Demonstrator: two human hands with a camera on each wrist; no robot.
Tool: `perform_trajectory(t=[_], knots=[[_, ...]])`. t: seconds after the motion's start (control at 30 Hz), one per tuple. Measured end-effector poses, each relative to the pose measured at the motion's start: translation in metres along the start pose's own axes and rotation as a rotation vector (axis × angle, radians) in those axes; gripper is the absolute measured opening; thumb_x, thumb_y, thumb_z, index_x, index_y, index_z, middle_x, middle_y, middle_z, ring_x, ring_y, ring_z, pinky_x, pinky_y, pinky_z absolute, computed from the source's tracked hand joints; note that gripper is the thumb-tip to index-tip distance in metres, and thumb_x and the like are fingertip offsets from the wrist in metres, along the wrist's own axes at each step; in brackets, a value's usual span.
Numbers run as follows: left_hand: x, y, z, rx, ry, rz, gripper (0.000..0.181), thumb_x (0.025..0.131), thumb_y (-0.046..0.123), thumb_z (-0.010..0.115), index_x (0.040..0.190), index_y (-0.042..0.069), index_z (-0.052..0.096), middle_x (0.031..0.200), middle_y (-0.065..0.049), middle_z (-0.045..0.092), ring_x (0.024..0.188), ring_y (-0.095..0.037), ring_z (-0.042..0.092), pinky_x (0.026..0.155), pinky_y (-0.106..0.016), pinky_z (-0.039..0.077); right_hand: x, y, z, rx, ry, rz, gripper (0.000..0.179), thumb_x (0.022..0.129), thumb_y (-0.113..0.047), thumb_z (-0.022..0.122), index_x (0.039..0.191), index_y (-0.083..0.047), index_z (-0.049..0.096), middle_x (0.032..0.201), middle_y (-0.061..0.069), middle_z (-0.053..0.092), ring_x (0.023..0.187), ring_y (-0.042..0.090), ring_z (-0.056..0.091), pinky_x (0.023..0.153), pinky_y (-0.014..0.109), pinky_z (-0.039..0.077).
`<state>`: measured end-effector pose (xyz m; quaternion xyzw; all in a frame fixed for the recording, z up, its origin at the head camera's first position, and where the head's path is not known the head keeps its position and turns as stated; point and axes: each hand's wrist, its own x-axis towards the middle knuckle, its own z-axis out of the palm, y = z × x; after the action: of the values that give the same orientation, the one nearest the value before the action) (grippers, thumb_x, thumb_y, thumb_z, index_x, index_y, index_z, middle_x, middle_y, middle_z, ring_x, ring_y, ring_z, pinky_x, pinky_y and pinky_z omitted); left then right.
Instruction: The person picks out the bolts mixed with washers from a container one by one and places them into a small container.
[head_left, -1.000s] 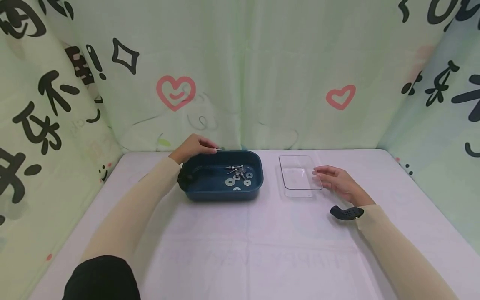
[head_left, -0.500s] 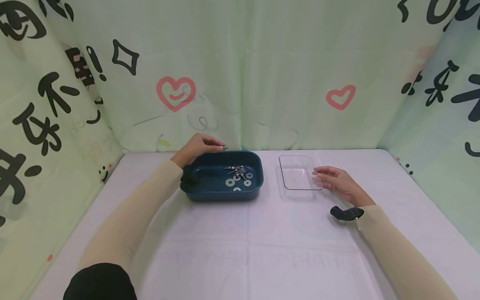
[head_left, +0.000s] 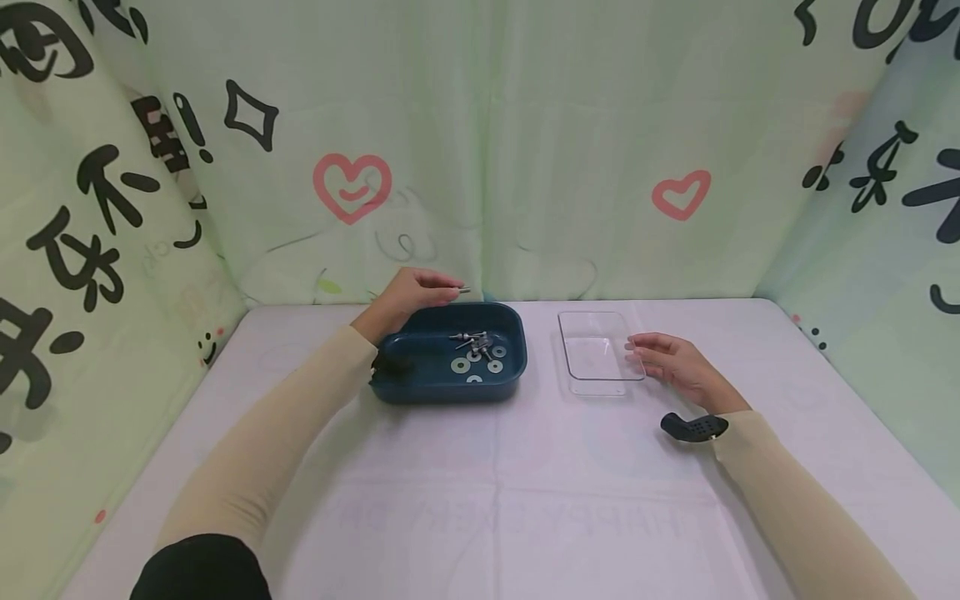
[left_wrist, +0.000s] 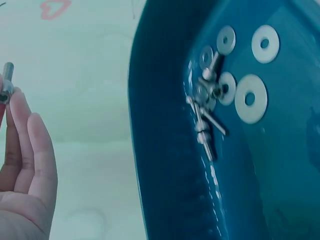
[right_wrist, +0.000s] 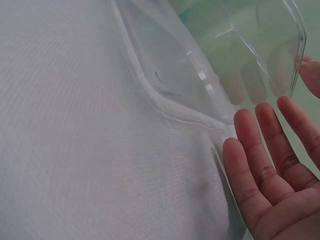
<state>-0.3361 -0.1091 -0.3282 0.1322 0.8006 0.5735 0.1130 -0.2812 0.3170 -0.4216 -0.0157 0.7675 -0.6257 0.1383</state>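
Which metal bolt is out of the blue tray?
The metal bolt pinched in the left grip: it is held up clear of the blue tray, while the other bolts lie inside near washers.

On the table, the tray stands left of the box, the two apart. Bolts lie clustered in the tray's right half, with washers among them and mostly on their near side. My left grip holds a lone bolt by the tray's far rim; my right grip is at the box's right side. A curtain hangs behind the table.
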Motion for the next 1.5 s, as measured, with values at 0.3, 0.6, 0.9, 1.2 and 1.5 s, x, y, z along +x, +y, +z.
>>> perform_trajectory(t=[0.3, 0.6, 0.9, 1.2, 1.5], knots=[[-0.002, 0.010, 0.020, -0.064, -0.006, -0.010, 0.037, 0.088, 0.014, 0.066, 0.121, 0.000, 0.062, 0.126, -0.017, 0.061, 0.117, -0.031, 0.057, 0.101, -0.037, 0.046, 0.000, -0.001, 0.000, 0.032, 0.001, 0.004, 0.032, 0.091, -0.027, 0.062, 0.118, -0.015, 0.052, 0.099, -0.025, 0.062, 0.093, -0.007, 0.060, 0.082, 0.012, 0.050], [0.003, 0.014, 0.042, -0.114, -0.033, -0.041, 0.034, 0.087, 0.013, 0.067, 0.119, 0.001, 0.064, 0.124, -0.015, 0.063, 0.111, -0.025, 0.061, 0.099, -0.036, 0.047, -0.002, -0.001, 0.002, -0.011, 0.013, 0.016, 0.057, 0.091, -0.031, 0.061, 0.134, 0.000, 0.041, 0.099, -0.027, 0.061, 0.093, -0.007, 0.060, 0.082, 0.012, 0.050], [0.009, 0.013, 0.061, -0.124, -0.038, -0.054, 0.034, 0.086, 0.014, 0.068, 0.118, 0.003, 0.065, 0.123, -0.014, 0.063, 0.112, -0.024, 0.061, 0.101, -0.038, 0.046, -0.001, 0.000, 0.002, -0.005, 0.021, 0.012, 0.050, 0.090, -0.031, 0.062, 0.130, -0.004, 0.045, 0.098, -0.027, 0.062, 0.092, -0.007, 0.060, 0.081, 0.012, 0.050], [0.017, 0.014, 0.083, -0.137, -0.039, -0.097, 0.033, 0.085, 0.015, 0.069, 0.116, 0.005, 0.066, 0.122, -0.014, 0.064, 0.114, -0.027, 0.061, 0.103, -0.040, 0.044, 0.000, 0.001, 0.001, -0.002, 0.016, 0.002, 0.042, 0.091, -0.030, 0.061, 0.125, -0.010, 0.049, 0.099, -0.026, 0.061, 0.093, -0.007, 0.060, 0.082, 0.012, 0.050], [0.022, 0.018, 0.107, -0.102, -0.081, -0.118, 0.032, 0.085, 0.019, 0.069, 0.116, 0.010, 0.067, 0.122, -0.009, 0.064, 0.116, -0.027, 0.059, 0.105, -0.043, 0.041, 0.001, 0.002, 0.000, 0.005, 0.008, -0.012, 0.039, 0.091, -0.027, 0.061, 0.124, -0.009, 0.050, 0.100, -0.025, 0.062, 0.093, -0.006, 0.061, 0.082, 0.013, 0.051]])
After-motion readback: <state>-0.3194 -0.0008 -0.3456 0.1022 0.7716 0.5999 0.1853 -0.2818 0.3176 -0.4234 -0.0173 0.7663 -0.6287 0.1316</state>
